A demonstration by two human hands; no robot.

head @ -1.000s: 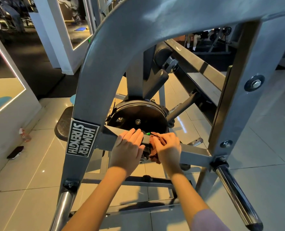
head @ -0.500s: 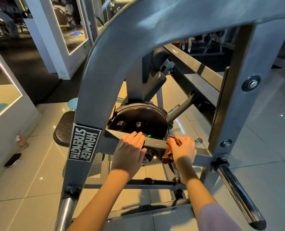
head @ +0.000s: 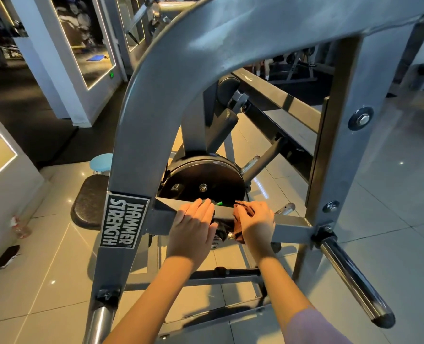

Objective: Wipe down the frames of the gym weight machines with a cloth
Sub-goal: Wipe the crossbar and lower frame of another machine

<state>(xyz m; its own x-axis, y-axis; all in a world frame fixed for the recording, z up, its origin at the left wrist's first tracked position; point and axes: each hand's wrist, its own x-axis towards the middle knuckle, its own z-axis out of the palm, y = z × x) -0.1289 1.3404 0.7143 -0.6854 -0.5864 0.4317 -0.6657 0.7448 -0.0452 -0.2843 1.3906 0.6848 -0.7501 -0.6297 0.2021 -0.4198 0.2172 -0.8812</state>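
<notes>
Head view, looking down at a grey weight machine. A reddish-brown cloth [head: 238, 229] is bunched against the machine's horizontal crossbar [head: 291, 228]. The right hand [head: 257, 220] grips it, fingers curled over the top of the bar and pinning the cloth there, with a fold hanging below them. Just left of those fingers, the left hand [head: 193, 227] lies on the same bar, fingers straight and together, holding nothing. Between the two sets of fingertips shows a small green piece [head: 219, 203]. Directly beyond the fingertips sits a black weight plate [head: 206, 180]. Left of the left hand, a black Hammer Strength label [head: 124, 220] is fixed to the curved frame [head: 156, 95]. Right of the right hand, a chrome peg [head: 355, 279] juts from the bar's end. Further left are a dark seat pad [head: 89, 202], then a bottle [head: 19, 225] and a phone [head: 6, 256] on the tiled floor [head: 44, 281]
</notes>
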